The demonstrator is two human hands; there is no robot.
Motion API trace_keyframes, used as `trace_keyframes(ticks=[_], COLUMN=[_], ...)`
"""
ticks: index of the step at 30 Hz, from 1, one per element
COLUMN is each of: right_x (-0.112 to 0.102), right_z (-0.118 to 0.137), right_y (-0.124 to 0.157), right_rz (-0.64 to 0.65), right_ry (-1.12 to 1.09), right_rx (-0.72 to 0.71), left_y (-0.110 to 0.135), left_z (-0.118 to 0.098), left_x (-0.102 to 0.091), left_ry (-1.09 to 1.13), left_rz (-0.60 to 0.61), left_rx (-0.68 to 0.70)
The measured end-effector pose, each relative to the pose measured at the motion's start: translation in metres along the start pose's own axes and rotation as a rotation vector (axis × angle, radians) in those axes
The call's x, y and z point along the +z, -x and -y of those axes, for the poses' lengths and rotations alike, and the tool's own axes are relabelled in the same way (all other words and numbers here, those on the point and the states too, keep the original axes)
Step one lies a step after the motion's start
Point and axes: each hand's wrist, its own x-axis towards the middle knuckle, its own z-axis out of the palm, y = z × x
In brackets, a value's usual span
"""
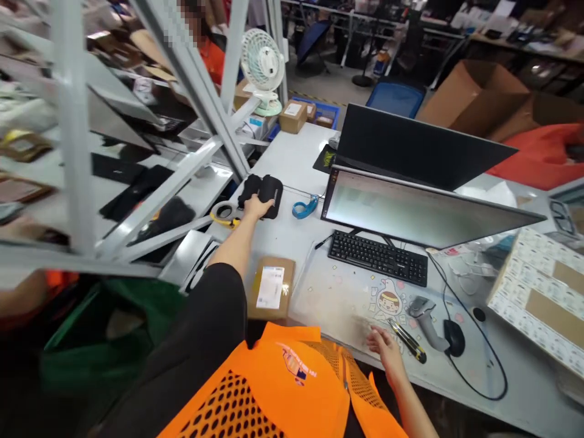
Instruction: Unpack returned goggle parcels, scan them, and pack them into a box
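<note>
My left hand [258, 207] reaches far out to the back left of the desk and grips a black soft case [272, 188], with its thumb lying across the top. Another dark, rounded piece [249, 185] lies right beside it; whether the two are joined I cannot tell. Low over the clear desk mat, my right hand [383, 345] is loosely bent with fingers apart and nothing visible in it. Close to its right lies a yellow-and-black utility knife [407, 340]. A taped cardboard parcel [272, 287] with a white label rests near the desk's front edge.
A blue tape dispenser [305, 208] and a tape roll [224, 210] lie near the case. Two monitors [410, 204], a keyboard [378, 257], a barcode scanner [427, 321] and a mouse [454, 338] stand to the right. Metal frame bars [182, 164] cross the left side.
</note>
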Motion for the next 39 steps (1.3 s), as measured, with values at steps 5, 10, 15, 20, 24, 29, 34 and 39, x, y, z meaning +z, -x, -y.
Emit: trace_keyframes(ticks=[5, 10, 15, 20, 24, 29, 34, 39], right_x=[0.045, 0.077, 0.083, 0.071, 0.03, -0.018, -0.029, -0.046], right_z=[-0.009, -0.024, -0.037, -0.019, 0.031, 0.092, 0.117, 0.117], right_y=[0.041, 0.061, 0.056, 0.037, -0.006, -0.096, -0.161, -0.177], right_rz=[-0.152, -0.151, -0.221, -0.206, -0.219, -0.271, -0.188, -0.107], right_ry=[-0.004, 0.031, 0.106, 0.272, 0.733, 0.855, 1.143, 1.152], right_rx=[0.067, 0.162, 0.06, -0.08, -0.155, -0.276, -0.326, -0.389], left_y=[-0.085, -0.133, -0.143, -0.109, -0.077, 0.005, 0.169, 0.288], left_z=[0.02, 0.047, 0.048, 0.027, 0.01, 0.041, 0.122, 0.126], left_x=[0.031, 0.055, 0.052, 0.051, 0.055, 0.044, 0.044, 0.08], left_ry=[-0.283, -0.331, -0.324, -0.326, -0.313, -0.24, -0.152, -0.205], left_rz=[0.044, 0.047, 0.021, 0.137, 0.133, -0.01, -0.098, 0.058], left_rx=[0.066, 0.085, 0.054, 0.197, 0.262, 0.396, 0.311, 0.011])
